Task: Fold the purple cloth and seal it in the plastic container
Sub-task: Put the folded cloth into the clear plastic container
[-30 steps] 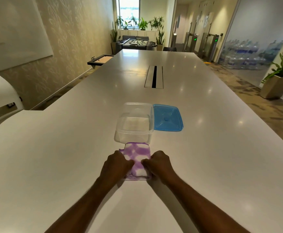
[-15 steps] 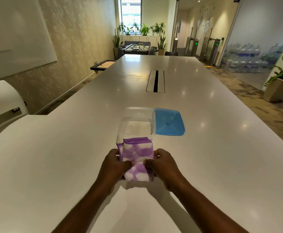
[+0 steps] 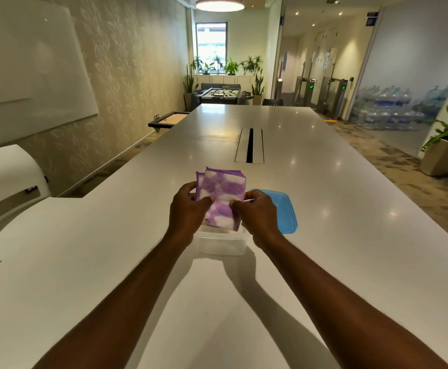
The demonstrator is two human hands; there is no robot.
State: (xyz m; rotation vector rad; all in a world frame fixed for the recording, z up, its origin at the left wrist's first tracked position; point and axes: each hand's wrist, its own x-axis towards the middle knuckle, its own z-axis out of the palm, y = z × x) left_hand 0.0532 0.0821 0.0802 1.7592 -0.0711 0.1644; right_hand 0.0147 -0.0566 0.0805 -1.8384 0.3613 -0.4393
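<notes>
We hold the folded purple-and-white patterned cloth [image 3: 221,199] upright between both hands, directly above the clear rectangular plastic container [image 3: 221,243] on the long white worktop [image 3: 350,235]. Left hand [image 3: 186,211] grips its 9 o'clock edge, right hand [image 3: 257,211] its 3 o'clock edge; fingers of both closed on the fabric. The cloth's lower edge sits at the container's rim. Flat blue plastic lid [image 3: 284,211] lies at the container's 3 o'clock, just beside it.

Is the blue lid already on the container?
No, the blue lid lies flat on the table to the right of the open container, over which both hands hold the folded cloth.
</notes>
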